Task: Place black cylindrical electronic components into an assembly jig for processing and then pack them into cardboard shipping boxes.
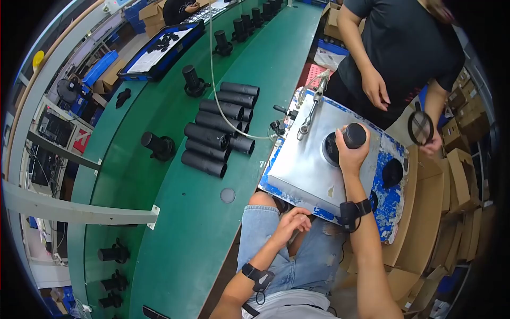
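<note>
My right hand is wrapped round a black cylindrical part, which stands on top of a silver metal box. A wider black round base shows beside the palm; the fingers hide part of the join. Over my lap, near the box's front edge, my left hand hangs with loosely bent fingers and nothing visible in it. A small air cylinder with fittings is mounted on the box, and a pale hose runs from it. Black tubes lie stacked on the green table to the left.
A co-worker stands across the box, holding a black ring-shaped part. Another black round part lies on the worn blue board. Flanged black cylinders line the green table. Cardboard boxes stand at right.
</note>
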`<state>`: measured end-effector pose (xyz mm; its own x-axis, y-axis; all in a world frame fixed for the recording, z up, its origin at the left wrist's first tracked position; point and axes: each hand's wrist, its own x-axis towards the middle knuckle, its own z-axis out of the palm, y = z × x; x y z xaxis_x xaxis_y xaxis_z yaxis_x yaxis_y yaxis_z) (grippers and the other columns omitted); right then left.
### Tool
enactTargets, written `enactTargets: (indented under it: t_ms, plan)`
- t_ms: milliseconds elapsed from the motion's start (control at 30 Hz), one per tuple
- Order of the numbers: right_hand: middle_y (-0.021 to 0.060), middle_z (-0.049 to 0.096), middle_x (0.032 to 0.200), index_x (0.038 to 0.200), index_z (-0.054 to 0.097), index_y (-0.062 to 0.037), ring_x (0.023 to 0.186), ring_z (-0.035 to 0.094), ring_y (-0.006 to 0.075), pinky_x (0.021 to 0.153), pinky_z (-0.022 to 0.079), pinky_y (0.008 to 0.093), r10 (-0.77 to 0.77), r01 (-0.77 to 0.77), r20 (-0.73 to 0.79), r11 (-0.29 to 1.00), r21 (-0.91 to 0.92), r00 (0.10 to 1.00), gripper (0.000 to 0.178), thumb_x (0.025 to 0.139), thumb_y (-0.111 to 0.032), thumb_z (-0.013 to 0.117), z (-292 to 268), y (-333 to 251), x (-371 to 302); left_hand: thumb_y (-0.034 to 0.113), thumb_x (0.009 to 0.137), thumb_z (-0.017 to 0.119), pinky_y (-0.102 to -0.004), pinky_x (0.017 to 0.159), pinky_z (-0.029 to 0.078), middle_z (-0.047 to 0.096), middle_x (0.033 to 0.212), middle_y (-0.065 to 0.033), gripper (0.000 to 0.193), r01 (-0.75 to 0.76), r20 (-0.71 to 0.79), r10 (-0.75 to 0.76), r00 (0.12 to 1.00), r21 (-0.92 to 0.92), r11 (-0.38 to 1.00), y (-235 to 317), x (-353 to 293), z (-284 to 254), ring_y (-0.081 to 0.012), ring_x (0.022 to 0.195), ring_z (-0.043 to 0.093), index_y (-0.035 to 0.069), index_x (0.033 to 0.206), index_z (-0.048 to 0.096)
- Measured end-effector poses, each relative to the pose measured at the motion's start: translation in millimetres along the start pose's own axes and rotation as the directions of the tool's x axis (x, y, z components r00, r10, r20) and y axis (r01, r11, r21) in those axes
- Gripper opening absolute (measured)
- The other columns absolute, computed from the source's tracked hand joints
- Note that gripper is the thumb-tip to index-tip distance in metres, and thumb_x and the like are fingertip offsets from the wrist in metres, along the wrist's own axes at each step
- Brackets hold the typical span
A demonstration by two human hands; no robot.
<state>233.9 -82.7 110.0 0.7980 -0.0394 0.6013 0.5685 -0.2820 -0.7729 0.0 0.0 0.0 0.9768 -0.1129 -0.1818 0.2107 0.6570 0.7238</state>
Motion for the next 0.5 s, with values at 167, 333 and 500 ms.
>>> enactTargets:
  t_ms: [167,333,500]
  plan:
    - [0.0076,0.063,0.090,0.108,0.055,-0.0015,0.089,0.061,0.0184,0.087,0.046,0.0312,0.059,-0.321,0.594,0.882,0.346,0.803,0.045,0.070,-0.018,0.074,-27.2,1.6,44.8,0.025,0.097,0.048,-0.0221,0.073,0.045,0.063,0.089,-0.0058,0.028,0.025,-0.020,-0.025,0.999,0.004,1.000,-7.6,0.0,-2.2,-0.0114,0.083,0.060,0.003,0.115,0.053]
    - [0.0077,0.063,0.090,0.101,0.057,-0.0010,0.085,0.061,0.0162,0.083,0.047,0.0292,0.108,-0.248,0.447,0.931,0.269,0.888,0.030,0.075,-0.009,0.068,-17.1,4.7,40.0,0.023,0.096,0.050,-0.0225,0.072,0.045,0.063,0.088,-0.0062,0.027,0.004,-0.027,-0.003,1.000,0.043,0.999,12.5,-8.6,2.9,-0.0121,0.082,0.060,0.003,0.113,0.053]
    - [0.0060,0.062,0.089,0.098,0.057,-0.0010,0.082,0.061,0.0145,0.081,0.047,0.0268,0.054,-0.053,-0.007,0.994,0.095,0.999,0.020,0.080,-0.002,0.065,-0.2,3.4,10.8,0.018,0.093,0.050,-0.0244,0.069,0.045,0.061,0.082,-0.0088,0.022,-0.186,-0.174,0.155,0.973,-0.180,0.966,45.6,-3.9,10.5,-0.0152,0.075,0.058,-0.001,0.105,0.055]
